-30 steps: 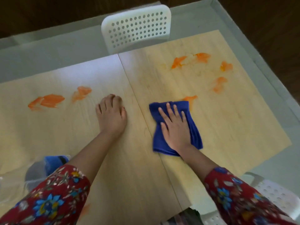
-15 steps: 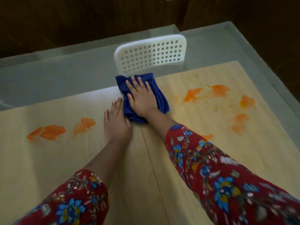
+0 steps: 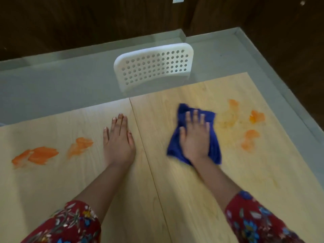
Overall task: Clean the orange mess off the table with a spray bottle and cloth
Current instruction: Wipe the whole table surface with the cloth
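Your counter, two pale wood panels meeting at a seam, fills most of the view. A white perforated chair stands at its far edge. The blue cloth lies crumpled on the right panel under your right hand. That hand's fingers are straight and spread, pressing flat on the cloth and not curled round it. Your left hand rests palm-down on the left panel just beside the seam, fingers straight and together, holding nothing. Just right of the cloth, the orange mess is a pale, thinned smear, with brighter blotches beyond. Two thick orange smears sit left of your left hand.
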